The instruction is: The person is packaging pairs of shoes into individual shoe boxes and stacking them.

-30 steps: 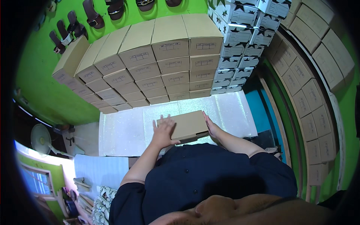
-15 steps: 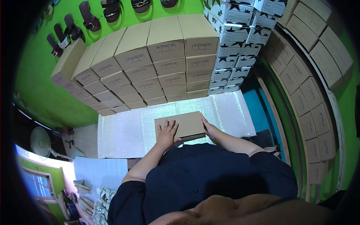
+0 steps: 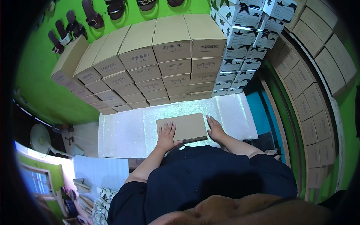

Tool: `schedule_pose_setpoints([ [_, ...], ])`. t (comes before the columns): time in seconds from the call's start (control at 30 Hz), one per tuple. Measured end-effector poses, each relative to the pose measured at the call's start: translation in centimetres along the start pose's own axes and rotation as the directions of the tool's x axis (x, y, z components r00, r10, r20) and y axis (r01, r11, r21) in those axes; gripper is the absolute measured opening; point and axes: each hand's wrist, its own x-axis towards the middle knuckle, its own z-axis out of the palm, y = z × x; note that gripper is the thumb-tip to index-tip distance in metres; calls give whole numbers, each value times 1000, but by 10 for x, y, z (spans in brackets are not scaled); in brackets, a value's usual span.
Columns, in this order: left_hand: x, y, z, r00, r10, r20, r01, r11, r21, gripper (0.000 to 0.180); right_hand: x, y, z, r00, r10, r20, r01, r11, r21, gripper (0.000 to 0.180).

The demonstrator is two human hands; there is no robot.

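A flat brown cardboard box (image 3: 185, 125) lies on the white sparkly floor mat (image 3: 127, 131) in front of me. My left hand (image 3: 167, 134) rests palm down on the box's left end, fingers spread. My right hand (image 3: 215, 128) presses against the box's right side, fingers extended along its edge. Both forearms reach out over my dark blue shirt. The box's lid is closed.
A tall stack of brown cardboard boxes (image 3: 150, 63) rises behind the mat against a green wall. White boxes with dark star prints (image 3: 247, 33) stand at the right. More brown boxes (image 3: 315, 93) line the right side. Sandals (image 3: 93, 15) hang above. A fan (image 3: 39, 138) stands at the left.
The box has been shifted slightly away from my body and squared up on the mat. My left hand slid from its near edge onto its top left end.
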Motion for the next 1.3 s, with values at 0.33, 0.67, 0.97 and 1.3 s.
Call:
schedule_pose_setpoints([
  [0.33,-17,-34,-5,997,-32,-66,20,984,-179,108,22,-42,-26,863,-497,-89,459,846,-270,91],
  [0.67,-44,-86,-20,973,-147,-177,98,961,-259,82,36,-148,-66,775,-628,74,620,732,-283,102],
  [0.97,-67,-93,-53,883,-260,-391,95,915,-392,81,52,-217,-42,734,-679,-26,656,717,-236,110],
  [1.3,-76,-89,-109,901,-132,-414,-3,951,-309,116,55,-250,-16,692,-720,-56,695,685,-219,114],
])
